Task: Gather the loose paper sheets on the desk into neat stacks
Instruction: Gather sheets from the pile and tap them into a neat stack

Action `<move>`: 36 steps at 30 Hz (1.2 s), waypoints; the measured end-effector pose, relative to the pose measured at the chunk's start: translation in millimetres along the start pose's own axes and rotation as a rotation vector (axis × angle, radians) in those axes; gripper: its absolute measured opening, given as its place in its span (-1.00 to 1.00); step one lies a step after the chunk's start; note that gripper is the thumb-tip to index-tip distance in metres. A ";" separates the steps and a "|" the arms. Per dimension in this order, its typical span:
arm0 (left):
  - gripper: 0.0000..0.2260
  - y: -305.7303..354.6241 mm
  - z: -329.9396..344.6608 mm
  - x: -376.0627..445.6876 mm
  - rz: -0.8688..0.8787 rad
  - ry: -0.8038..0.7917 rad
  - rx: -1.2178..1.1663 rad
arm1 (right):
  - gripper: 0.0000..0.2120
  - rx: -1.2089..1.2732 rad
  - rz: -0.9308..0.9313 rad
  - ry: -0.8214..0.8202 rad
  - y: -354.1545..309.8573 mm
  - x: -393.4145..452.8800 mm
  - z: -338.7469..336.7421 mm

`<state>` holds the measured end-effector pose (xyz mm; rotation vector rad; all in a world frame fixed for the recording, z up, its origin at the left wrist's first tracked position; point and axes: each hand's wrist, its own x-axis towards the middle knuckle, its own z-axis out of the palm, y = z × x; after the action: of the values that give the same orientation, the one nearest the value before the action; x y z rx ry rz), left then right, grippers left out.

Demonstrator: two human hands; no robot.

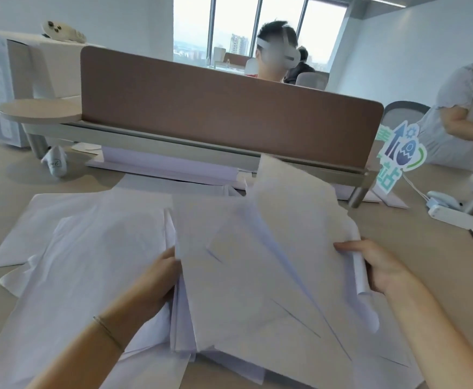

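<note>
- Left hand (156, 279): fingers hidden under the bundle of sheets (257, 262); it grips the bundle's left edge.
- Right hand (381, 268): thumb on top, pinches the curled right edge.
- Loose sheets (75, 248) lie spread left of the left hand.
- Bare desk (431, 262) lies right of the right hand.
- The divider panel (215, 108) stands beyond both hands.

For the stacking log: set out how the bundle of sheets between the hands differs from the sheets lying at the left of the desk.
The held bundle is lifted and tilted, gripped by the left hand and right hand; the left sheets lie flat, untouched. The held bundle is many layers thick with fanned, uneven edges; the left sheets spread thin, overlapping loosely. Both are plain white paper, not yet squared.
</note>
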<state>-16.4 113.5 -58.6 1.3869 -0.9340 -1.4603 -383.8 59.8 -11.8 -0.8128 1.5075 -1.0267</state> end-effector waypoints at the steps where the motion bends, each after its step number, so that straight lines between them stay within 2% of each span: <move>1: -0.71 2.0 0.8 -1.0 -0.004 -0.010 -0.009 | -0.66 -0.035 0.017 0.017 4.4 0.8 -1.9; 4: -0.69 -1.8 -2.1 3.3 -0.017 0.006 0.031 | -0.73 -0.134 0.015 0.044 13.1 11.5 -9.0; 10: -0.66 -3.5 -2.3 6.9 -0.024 0.047 0.016 | -0.90 -0.268 -0.003 -0.013 12.2 8.0 -4.4; 14: -0.72 -5.0 -3.5 8.2 0.003 0.014 0.092 | -0.86 -0.306 -0.022 -0.022 8.7 9.6 -4.1; 16: -0.72 -4.7 -4.0 7.8 0.013 0.002 0.115 | -0.74 -0.342 -0.006 -0.030 9.3 13.6 -6.3; 18: -0.72 -4.6 -4.3 8.3 0.007 -0.002 0.101 | -0.72 -0.402 -0.004 0.005 12.2 17.3 -7.8; 21: -0.72 -3.7 -2.3 7.7 0.005 0.000 0.092 | -0.87 -0.510 -0.066 0.149 18.3 23.2 -11.7; 23: -0.72 -3.8 -1.5 7.9 0.005 0.002 0.096 | -0.65 -0.594 -0.095 0.223 21.7 30.7 -19.1; 26: -0.73 -4.5 -2.1 8.8 0.001 -0.001 0.099 | -0.55 -0.597 -0.145 0.270 22.2 38.0 -31.6; 29: -0.71 -4.9 -2.3 9.3 -0.003 -0.001 0.100 | -0.86 -0.450 -0.154 0.261 16.7 26.0 -27.4; 30: -0.71 -5.3 -2.1 9.6 -0.005 0.002 0.103 | -0.88 -0.442 -0.159 0.258 16.9 23.8 -24.1; 32: -0.71 -5.6 -2.1 9.6 -0.008 0.006 0.107 | -0.91 -0.556 -0.141 0.224 22.1 20.9 -14.3; 33: -0.70 -5.9 -2.1 9.8 -0.010 0.006 0.107 | -0.93 -0.710 -0.132 0.215 24.5 16.7 -7.4; 34: -0.71 -6.1 -2.2 10.3 -0.010 0.007 0.107 | -0.87 -0.947 -0.138 0.246 26.1 12.9 -1.6; 36: -0.72 -6.0 -2.0 10.2 -0.006 0.008 0.112 | -0.74 -1.441 -0.258 0.436 27.3 1.2 14.4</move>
<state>-14.8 105.9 -67.8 1.4766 -1.0204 -1.4242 -368.9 66.8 -37.9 -1.8606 2.5493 -0.0913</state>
